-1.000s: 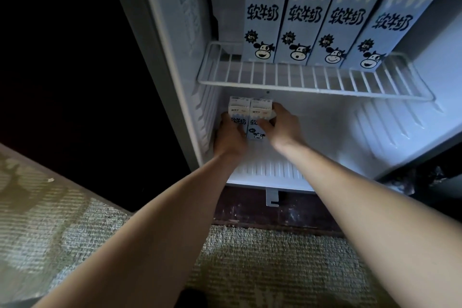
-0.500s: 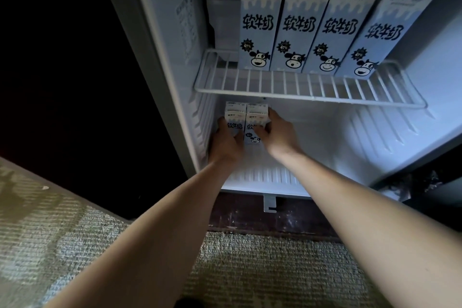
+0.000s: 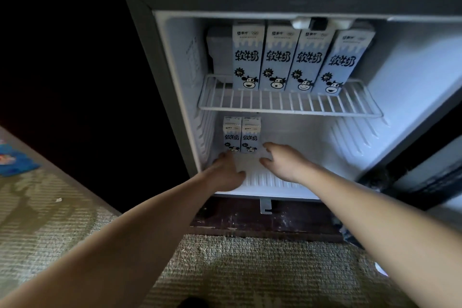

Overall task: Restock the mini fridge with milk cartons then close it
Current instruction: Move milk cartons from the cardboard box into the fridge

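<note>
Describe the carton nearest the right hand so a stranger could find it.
In the open mini fridge, look below the wire shelf, at the left. Two small cartons stand side by side; it is the right carton, farther from the side wall than the left carton.

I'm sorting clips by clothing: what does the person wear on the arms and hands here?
Nothing visible: the left hand and right hand are bare, with no gloves, rings or watch, and no sleeve shows on either arm up to the frame's edge.
</note>
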### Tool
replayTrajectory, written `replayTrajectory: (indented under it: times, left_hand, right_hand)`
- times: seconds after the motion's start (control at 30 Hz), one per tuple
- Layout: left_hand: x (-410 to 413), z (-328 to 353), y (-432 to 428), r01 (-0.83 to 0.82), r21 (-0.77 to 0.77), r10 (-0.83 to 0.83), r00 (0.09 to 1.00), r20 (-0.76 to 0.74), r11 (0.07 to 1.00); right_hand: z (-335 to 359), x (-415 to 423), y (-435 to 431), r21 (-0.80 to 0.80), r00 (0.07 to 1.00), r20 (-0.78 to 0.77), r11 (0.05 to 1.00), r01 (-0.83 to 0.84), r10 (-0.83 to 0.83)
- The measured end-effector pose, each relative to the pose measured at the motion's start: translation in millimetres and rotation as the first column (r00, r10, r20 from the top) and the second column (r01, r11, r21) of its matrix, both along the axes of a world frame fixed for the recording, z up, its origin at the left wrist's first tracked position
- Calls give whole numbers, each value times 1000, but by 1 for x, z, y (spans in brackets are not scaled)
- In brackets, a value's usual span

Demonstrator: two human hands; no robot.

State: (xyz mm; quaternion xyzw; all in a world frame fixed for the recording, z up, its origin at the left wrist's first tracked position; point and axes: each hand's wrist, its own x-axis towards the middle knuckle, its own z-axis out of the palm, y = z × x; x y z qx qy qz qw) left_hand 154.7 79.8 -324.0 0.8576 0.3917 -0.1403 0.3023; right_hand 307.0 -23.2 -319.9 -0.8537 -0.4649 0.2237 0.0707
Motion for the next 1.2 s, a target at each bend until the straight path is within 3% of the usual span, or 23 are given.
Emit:
replayTrajectory:
  times: [0.27, 0.5, 0.73, 0.93, 1.2]
  left_hand:
    - [-40, 75, -30, 313, 205, -305, 950, -71, 927]
    - [-102, 154, -60, 349, 232, -350, 936, -37, 908]
    - [-206, 220, -85, 163, 319, -194, 979, 68, 933]
    - [-317, 256, -106, 25, 471, -53, 997, 47, 882]
    - [-431, 237, -124, -168, 480, 157, 986, 63, 861]
  right_hand:
    - [72, -34, -43, -93, 987, 58, 985, -145, 151]
    - [173, -87, -77, -49, 972, 87, 976, -214, 218]
    - [250, -178, -97, 77, 938, 96, 937, -341, 333]
    - [293, -269, -84, 213, 907, 3, 886, -413, 422]
    - [298, -389, -60, 274, 838, -6, 807, -524, 546]
